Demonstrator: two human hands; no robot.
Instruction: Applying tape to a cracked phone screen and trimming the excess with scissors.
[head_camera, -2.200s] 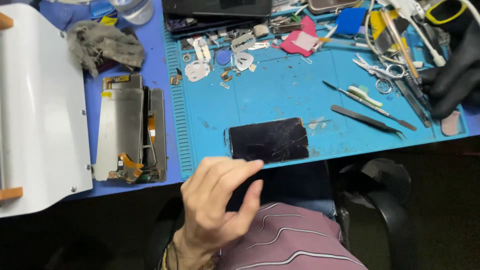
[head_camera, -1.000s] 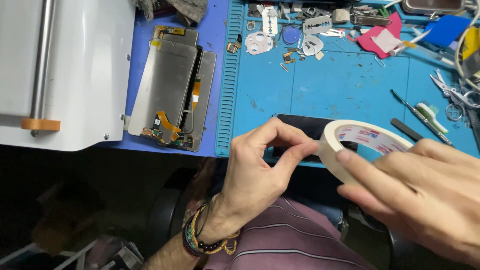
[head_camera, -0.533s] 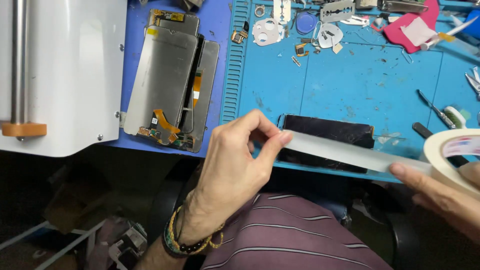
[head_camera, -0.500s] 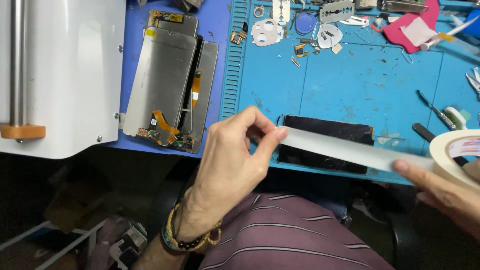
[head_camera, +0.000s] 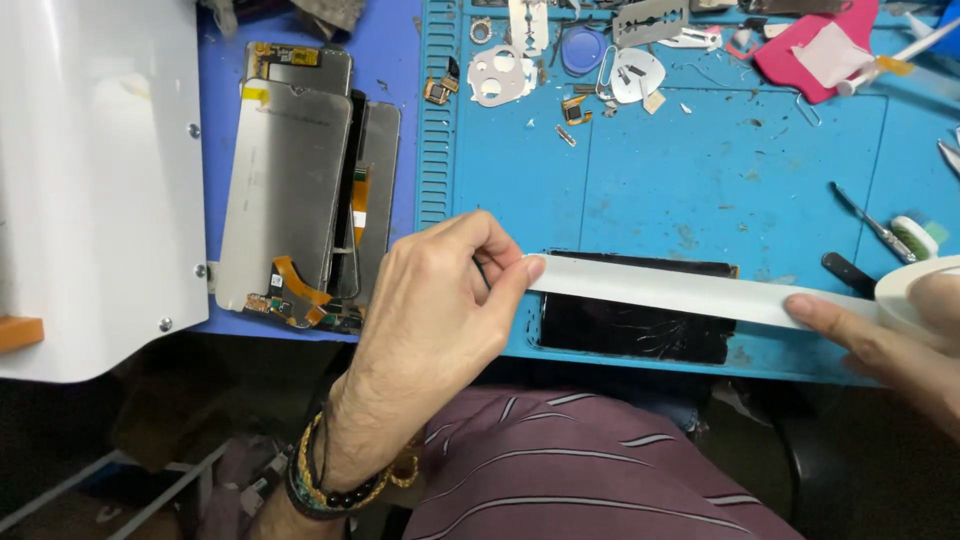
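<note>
Over the blue mat (head_camera: 700, 190), my left hand (head_camera: 440, 300) pinches the free end of a white tape strip (head_camera: 690, 293) while my right hand (head_camera: 880, 335) grips the roll (head_camera: 915, 295). Light, limp and sticky, it seems best held at the ends. It spans a cracked, fragile phone screen (head_camera: 640, 325) on a cluttered desk (head_camera: 400, 60).

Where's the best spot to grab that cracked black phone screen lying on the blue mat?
Probably the cracked screen's two long edges, near its right end, coming from above. It lies flat on the blue mat, so only the edges offer a grip. The stretched tape strip crosses its upper part, and the left hand crowds its left end.
</note>
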